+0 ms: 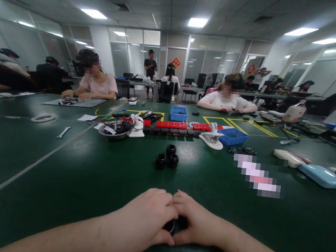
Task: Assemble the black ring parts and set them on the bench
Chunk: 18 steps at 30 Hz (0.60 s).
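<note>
Close to me over the green tabletop, my left hand and my right hand meet at the fingertips. Both are curled round a dark round part, closed on it from either side. Only a black piece with a thin pale rim shows between the thumbs and fingers; the hands cover the rest. Beyond them stand three black ringed round parts, grouped together on the table.
Across the table's middle lie red blocks, a metal bowl of cables, white clamps and blue trays. A wrench is at left, a light blue case at right. Two people sit opposite.
</note>
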{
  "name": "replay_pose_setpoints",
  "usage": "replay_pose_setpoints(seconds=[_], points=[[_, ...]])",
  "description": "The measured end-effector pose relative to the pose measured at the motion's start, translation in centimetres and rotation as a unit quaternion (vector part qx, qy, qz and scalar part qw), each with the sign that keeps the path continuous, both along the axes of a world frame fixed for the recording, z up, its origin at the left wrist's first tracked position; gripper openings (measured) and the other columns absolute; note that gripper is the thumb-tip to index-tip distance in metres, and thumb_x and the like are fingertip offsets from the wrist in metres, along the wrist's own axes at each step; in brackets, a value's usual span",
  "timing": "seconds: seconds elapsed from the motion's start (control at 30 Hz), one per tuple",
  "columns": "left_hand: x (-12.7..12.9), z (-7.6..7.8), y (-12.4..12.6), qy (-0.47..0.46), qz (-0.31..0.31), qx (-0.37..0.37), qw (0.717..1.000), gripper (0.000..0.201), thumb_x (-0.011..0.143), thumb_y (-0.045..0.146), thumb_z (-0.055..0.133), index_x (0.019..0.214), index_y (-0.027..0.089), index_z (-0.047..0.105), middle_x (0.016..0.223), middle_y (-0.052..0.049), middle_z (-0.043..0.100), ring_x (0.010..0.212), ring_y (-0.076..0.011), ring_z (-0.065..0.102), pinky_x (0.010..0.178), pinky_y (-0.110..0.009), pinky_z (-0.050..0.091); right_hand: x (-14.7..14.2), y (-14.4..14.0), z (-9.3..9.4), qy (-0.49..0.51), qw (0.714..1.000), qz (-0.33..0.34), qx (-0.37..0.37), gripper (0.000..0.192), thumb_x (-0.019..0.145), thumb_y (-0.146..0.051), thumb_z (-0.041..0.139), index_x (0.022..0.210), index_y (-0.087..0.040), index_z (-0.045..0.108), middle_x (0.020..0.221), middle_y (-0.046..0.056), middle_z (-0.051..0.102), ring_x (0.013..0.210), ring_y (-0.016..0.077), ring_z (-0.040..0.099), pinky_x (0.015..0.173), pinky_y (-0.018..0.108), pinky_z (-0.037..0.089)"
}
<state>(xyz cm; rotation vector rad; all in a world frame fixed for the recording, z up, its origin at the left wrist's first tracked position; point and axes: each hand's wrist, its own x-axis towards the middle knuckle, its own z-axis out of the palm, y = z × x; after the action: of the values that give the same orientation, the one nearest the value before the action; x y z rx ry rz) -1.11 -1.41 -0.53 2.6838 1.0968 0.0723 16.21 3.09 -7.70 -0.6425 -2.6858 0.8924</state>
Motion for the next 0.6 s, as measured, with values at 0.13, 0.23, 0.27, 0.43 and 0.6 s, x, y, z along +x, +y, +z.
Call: replay_pose_setpoints(seconds=[0.13,0.23,0.27,0.43,0.6], points=[[0.9,-1.4,0.1,0.049,0.048,0.045,0.997,0.040,0.065,0.042,0.076,0.084,0.009,0.065,0.080,-0.008,0.062,0.076,-0.0253,0.058,0.070,-0.035,0.045,0.0,-0.1,0.1,0.002,1.000,-0.002,-0.001,0.037,0.068,-0.040,0.070,0.100,-0.022,0.062,0.094,0.003,0.058,0.089,0.0186,0.051,0.093,0.038,0.028],[1.3,-2.3,-0.1,0.063,0.064,0.093,0.992,0.037,0.067,0.043,0.073,0.079,0.009,0.065,0.075,-0.008,0.062,0.071,-0.0252,0.058,0.068,-0.037,0.045,-0.1,0.0,0.0,0.003,1.000,0.004,0.000,0.035,0.069,-0.041,0.068,0.096,-0.020,0.063,0.091,0.003,0.059,0.087,0.0181,0.051,0.092,0.037,0.030],[1.4,-2.6,-0.2,0.063,0.067,0.111,0.990,0.035,0.069,0.042,0.072,0.078,0.009,0.064,0.074,-0.008,0.061,0.070,-0.0250,0.057,0.067,-0.037,0.045,-0.1,0.0,-0.1,0.003,1.000,0.006,0.001,0.033,0.069,-0.041,0.068,0.093,-0.020,0.063,0.089,0.002,0.059,0.086,0.0178,0.051,0.091,0.037,0.030],[1.6,-3.2,-0.9,0.034,0.099,0.146,0.984,0.027,0.073,0.038,0.066,0.076,0.012,0.063,0.071,-0.007,0.061,0.068,-0.0246,0.056,0.065,-0.038,0.046,-0.2,0.1,-0.2,0.001,1.000,0.003,0.010,0.028,0.067,-0.037,0.070,0.086,-0.018,0.063,0.084,0.002,0.059,0.082,0.0174,0.051,0.089,0.036,0.032],[1.4,-3.2,-0.8,0.030,0.125,0.127,0.984,0.034,0.076,0.047,0.061,0.078,0.012,0.062,0.072,-0.008,0.060,0.069,-0.0257,0.056,0.065,-0.041,0.046,-0.1,0.0,0.0,-0.006,1.000,0.002,0.008,0.031,0.067,-0.035,0.070,0.093,-0.019,0.063,0.089,0.002,0.059,0.085,0.0184,0.051,0.091,0.038,0.029]])
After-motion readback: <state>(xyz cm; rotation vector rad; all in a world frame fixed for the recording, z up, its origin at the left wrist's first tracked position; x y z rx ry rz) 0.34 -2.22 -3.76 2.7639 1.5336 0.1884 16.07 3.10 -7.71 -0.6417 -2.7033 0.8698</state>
